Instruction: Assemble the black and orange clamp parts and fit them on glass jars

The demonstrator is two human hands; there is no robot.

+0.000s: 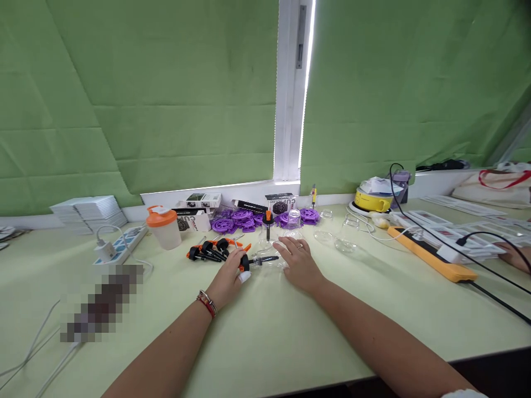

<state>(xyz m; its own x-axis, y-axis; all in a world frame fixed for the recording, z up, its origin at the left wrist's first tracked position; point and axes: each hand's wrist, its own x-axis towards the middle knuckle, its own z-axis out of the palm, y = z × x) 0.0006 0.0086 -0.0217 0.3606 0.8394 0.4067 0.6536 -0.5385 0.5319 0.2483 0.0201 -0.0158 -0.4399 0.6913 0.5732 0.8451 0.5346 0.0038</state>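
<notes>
In my left hand (228,273) is a black-and-orange stopper (244,263), gripped by its head. Its dark stem points right, into the neck of a clear bottle (269,264) lying on its side. My right hand (302,266) is curled over the bottle's body from the right; its fingertips partly hide it. Just behind stands another clear bottle with a similar black-and-orange stopper (268,219) in its top. Several loose stoppers (209,251) with orange levers lie left of my left hand.
Purple round plastic parts (240,220) and small boxes (194,221) line the back. Clear glassware (348,240) stands right of my hands. An orange-lidded cup (164,228) and power strip (124,246) are left; an orange power strip (431,254) is right, near another person's hand (514,255).
</notes>
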